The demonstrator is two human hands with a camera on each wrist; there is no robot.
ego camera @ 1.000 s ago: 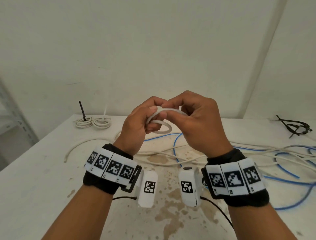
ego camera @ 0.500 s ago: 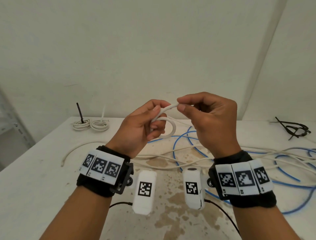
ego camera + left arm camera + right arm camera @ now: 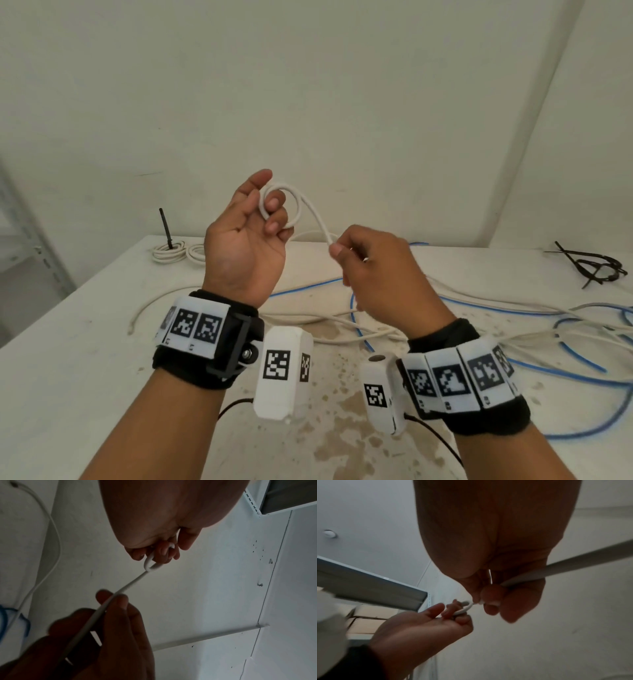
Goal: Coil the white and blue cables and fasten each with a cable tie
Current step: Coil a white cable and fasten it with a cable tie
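My left hand (image 3: 263, 209) is raised palm toward me, its fingers curled through a small loop of the white cable (image 3: 296, 202). From the loop the cable runs down to my right hand (image 3: 346, 253), which pinches it lower and to the right. In the left wrist view the white cable (image 3: 133, 582) stretches taut between the two hands. The right wrist view shows the white cable (image 3: 573, 563) passing out of my right fist. Loose white and blue cable (image 3: 479, 305) lies tangled on the table behind the hands. Black cable ties (image 3: 596, 267) lie at the far right.
A tied white coil (image 3: 178, 251) with a black tie sticking up sits at the table's (image 3: 68, 359) far left. A long white strand (image 3: 150, 305) curves along the left. Brown stains mark the tabletop near me. A metal shelf stands to the left.
My left hand has risen and turned palm toward me with the loop. My right hand has slid down the cable and away to the right, drawing out a length between them.
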